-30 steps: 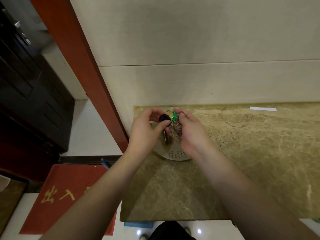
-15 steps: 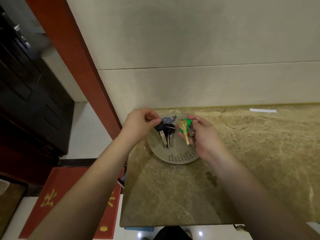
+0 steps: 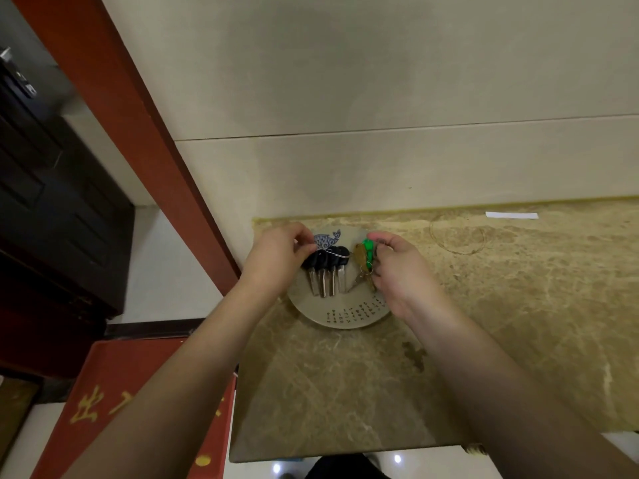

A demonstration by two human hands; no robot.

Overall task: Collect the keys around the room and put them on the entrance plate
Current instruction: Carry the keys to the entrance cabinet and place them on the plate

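Head view, reading left to right. At nine o'clock stands a dark door (image 3: 52,202), and beside it a red door frame (image 3: 138,133) runs down toward the marble counter (image 3: 518,323); a red mat (image 3: 114,402) with gold characters lies on the floor at seven o'clock. Just above centre sits the entrance plate (image 3: 349,316), round and pale, near the counter's left edge and close to the wall.

The left hand (image 3: 276,261) has thumb and forefinger pressed together on the heads of the black-headed keys (image 3: 326,271), whose blades fan down onto the plate's left half. The right hand (image 3: 397,267) pinches the green-tagged bunch (image 3: 364,261) at the plate's two o'clock, its brass key and ring hanging over the right half. Whether that bunch already rests on the plate I cannot tell.

The risk, as I judge it: the plate lies near the counter's left edge, so a nudge from the left wrist while letting go could slide it toward the drop. A ring catching a finger on release could also drag keys off the rim.

Further right, at two o'clock, a faint ring mark (image 3: 456,236) and a white paper strip (image 3: 511,215) lie well apart from the plate. Nothing blocks either hand.
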